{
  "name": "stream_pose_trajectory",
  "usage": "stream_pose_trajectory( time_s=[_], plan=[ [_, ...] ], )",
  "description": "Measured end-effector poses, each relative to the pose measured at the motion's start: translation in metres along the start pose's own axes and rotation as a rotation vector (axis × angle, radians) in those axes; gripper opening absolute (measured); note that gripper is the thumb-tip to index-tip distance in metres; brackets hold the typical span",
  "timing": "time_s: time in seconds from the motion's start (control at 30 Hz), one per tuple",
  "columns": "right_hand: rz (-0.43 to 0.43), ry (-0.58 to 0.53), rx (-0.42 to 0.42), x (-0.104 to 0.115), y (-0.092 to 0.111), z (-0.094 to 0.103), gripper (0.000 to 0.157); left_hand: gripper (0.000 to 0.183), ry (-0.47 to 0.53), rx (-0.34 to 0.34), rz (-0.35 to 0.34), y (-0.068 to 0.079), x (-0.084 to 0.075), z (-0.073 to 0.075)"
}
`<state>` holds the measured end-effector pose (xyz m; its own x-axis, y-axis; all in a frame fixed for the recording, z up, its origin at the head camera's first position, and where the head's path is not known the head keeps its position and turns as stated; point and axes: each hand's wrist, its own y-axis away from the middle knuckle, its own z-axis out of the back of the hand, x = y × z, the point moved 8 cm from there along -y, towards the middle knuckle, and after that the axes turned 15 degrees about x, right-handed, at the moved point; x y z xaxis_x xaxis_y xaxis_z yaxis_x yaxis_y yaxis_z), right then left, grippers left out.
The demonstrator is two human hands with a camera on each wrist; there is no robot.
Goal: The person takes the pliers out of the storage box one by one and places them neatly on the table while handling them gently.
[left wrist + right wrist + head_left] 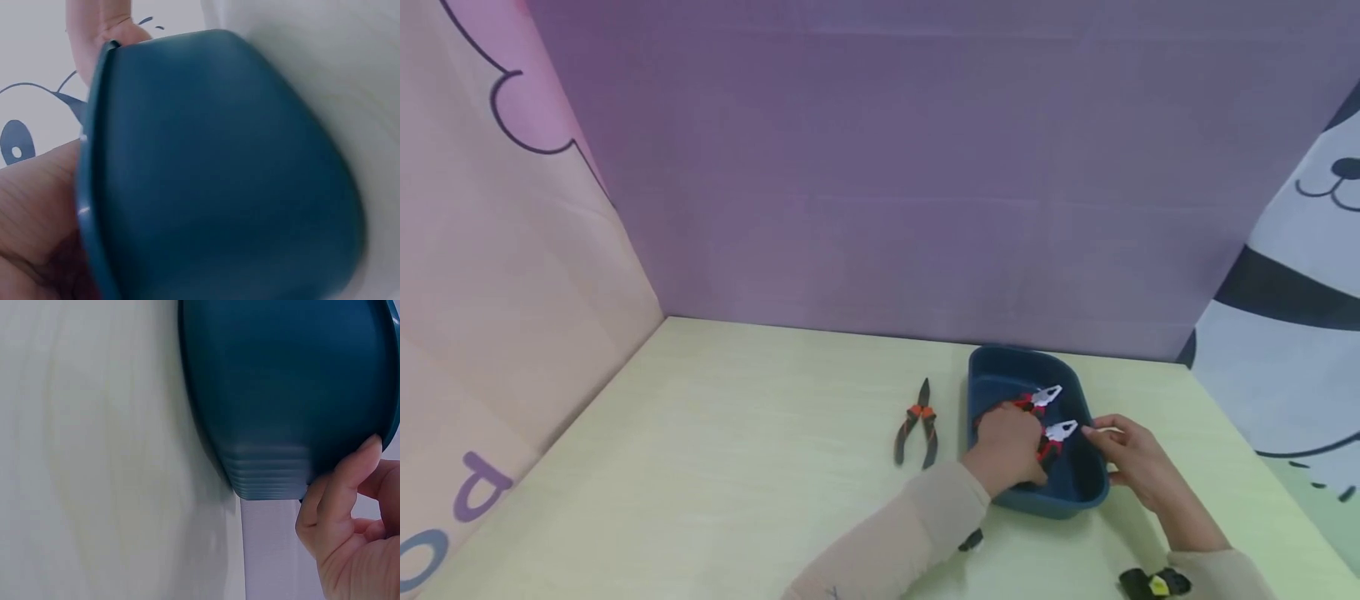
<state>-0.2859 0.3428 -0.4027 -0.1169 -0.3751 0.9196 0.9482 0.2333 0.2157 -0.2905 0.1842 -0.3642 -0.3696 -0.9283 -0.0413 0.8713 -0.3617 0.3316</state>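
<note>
A dark blue plastic bin (1022,504) stands on the table, holding red-handled pliers with silver jaws. One pair of pliers (1047,397) lies farther back in it; another pair of pliers (1062,431) points out past my left hand (1009,442). That hand reaches down into the bin over the red handles, its fingertips hidden, so I cannot tell whether it grips one. At the bin's right side, my right hand (1131,458) pinches the rim; the right wrist view shows its thumb and fingers (350,478) at the bin's corner.
Left of the bin, long-nose pliers (917,423) with black and orange handles lie on the pale table (737,450), jaws pointing away. A purple cloth wall (880,183) rises behind the table, close to the bin's far end. Printed cloth (1277,358) hangs at the right.
</note>
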Motion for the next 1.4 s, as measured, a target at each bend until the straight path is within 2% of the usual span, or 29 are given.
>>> stream_pose_trajectory(
  time_s=[0.1, 0.27, 0.53, 0.67, 0.93, 1.13, 1.27, 1.4],
  plan=[
    [-0.006, 0.005, -0.002, 0.0, -0.001, 0.0, 0.015, 0.051, 0.026, 0.012, 0.004, 0.003, 0.003, 0.005],
    [-0.017, 0.017, -0.003, 0.0, -0.001, 0.0, 0.018, 0.05, 0.045, -0.009, -0.021, 0.007, 0.007, 0.015],
    [0.006, -0.024, 0.017, 0.001, 0.0, 0.0, 0.01, 0.042, 0.06, -0.032, -0.065, 0.015, 0.012, 0.025],
    [0.007, -0.024, 0.017, 0.002, 0.0, -0.001, 0.011, 0.041, 0.059, -0.042, -0.064, 0.02, 0.016, 0.028],
    [-0.006, -0.01, 0.006, 0.0, 0.0, -0.001, 0.012, 0.04, 0.078, -0.037, -0.054, 0.028, 0.026, 0.031],
    [-0.01, 0.0, 0.008, 0.0, 0.0, -0.001, 0.017, 0.043, 0.096, -0.007, -0.047, 0.035, 0.036, 0.032],
    [-0.013, 0.013, 0.009, -0.001, 0.0, -0.001, 0.02, 0.039, 0.155, 0.011, -0.05, 0.039, 0.044, 0.031],
    [-0.01, 0.027, 0.005, -0.001, 0.0, -0.001, 0.021, 0.04, 0.192, -0.01, -0.073, 0.043, 0.052, 0.03]
  ],
)
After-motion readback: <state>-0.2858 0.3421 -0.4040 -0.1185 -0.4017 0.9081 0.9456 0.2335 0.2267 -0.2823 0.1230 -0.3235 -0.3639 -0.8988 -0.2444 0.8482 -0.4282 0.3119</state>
